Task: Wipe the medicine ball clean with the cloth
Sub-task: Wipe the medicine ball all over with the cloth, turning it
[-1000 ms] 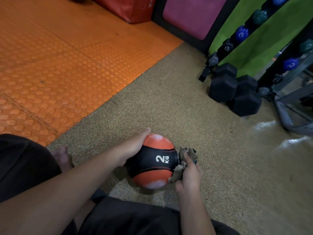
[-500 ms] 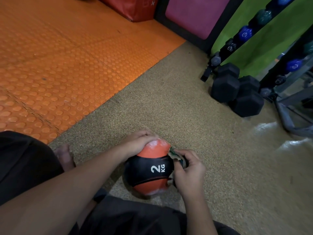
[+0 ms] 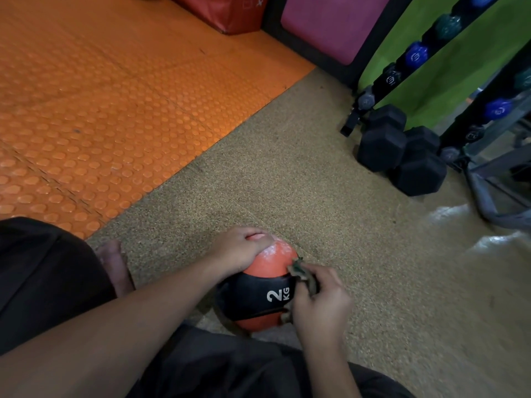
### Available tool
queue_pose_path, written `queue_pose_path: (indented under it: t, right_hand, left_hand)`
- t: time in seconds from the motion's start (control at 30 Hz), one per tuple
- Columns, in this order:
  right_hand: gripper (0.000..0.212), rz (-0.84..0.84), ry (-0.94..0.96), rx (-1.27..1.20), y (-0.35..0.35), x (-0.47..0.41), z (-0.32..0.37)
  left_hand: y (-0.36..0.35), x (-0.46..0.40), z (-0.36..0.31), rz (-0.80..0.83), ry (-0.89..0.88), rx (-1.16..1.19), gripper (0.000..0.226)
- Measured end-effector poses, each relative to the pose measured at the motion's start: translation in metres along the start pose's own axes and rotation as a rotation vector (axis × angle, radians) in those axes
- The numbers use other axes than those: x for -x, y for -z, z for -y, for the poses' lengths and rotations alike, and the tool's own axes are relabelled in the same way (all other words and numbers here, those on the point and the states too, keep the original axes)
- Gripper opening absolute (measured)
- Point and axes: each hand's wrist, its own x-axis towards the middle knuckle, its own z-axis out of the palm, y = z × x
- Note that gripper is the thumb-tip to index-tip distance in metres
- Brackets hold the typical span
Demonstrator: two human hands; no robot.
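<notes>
A round rubber medicine ball (image 3: pixel 258 294) is sitting on the speckled tan floor (image 3: pixel 287 182), which looks like coarse granulated rubber, just in front of the person's dark-clothed legs. The ball is smooth and slightly shiny, with two orange-red caps and a wide black band running between them; white "2 KG" lettering on the band is lying turned on its side, reading up toward the far cap. Being a sphere, it is showing no long axis; the band is crossing it roughly left to right, and the caps are facing away from and toward the person. The far cap is carrying a pale, chalky smear.

The left hand (image 3: pixel 241 249) is lying draped over the far cap, fingers curling down around its curve and gripping it. The right hand (image 3: pixel 319 303) is pressing against the ball's right side, fingers bunching a crumpled, dull green-grey cloth (image 3: pixel 301 272) against the band.

To the left, an orange mat (image 3: pixel 100 110) studded with raised round dots is meeting the tan floor along a straight diagonal edge. Black hexagonal dumbbells (image 3: pixel 402 153) with a matte finish are resting well apart, at the right
</notes>
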Motion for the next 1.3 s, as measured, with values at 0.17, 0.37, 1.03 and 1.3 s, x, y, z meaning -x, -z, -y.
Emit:
queue_pose_path:
  t: [0.17,0.37,1.03,1.3]
  right_hand:
    - [0.04,0.22,0.349,0.072,-0.01,0.039,0.044]
    - [0.038,-0.047,0.02,0.031,-0.005,0.007,0.009]
    - [0.043,0.094,0.267,0.12,-0.013,0.027,0.025]
    - [0.043,0.111,0.267,0.074,-0.019,0.037,0.032]
  left_hand:
    - [0.002,0.002,0.0,-0.023,-0.013,0.02,0.026]
    - [-0.006,0.008,-0.004,-0.096,-0.012,-0.027,0.046]
    - [-0.017,0.003,0.004,-0.101,-0.02,-0.027,0.075]
    - [-0.012,-0.003,0.005,-0.009,0.083,0.147,0.052]
